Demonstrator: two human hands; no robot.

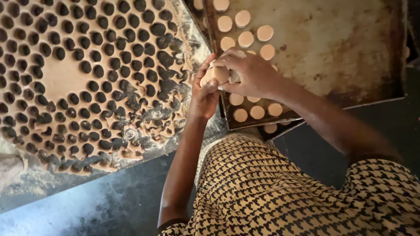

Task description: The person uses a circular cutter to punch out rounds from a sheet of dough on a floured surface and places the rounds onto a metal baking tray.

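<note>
A: Where was the stack of dough rounds (215,75) seen?

B: Frame centre, gripped between left hand (202,94) and right hand (247,74), at the baking tray's (350,52) left edge. Punched dough sheet (65,78) noted upper left.

Dough rounds (214,74) — pale tan, flat discs stacked in a short pile — sit pinched between both hands, tilted, just over the near edge of the dark, floured baking tray (341,52) that bears more rounds.
</note>
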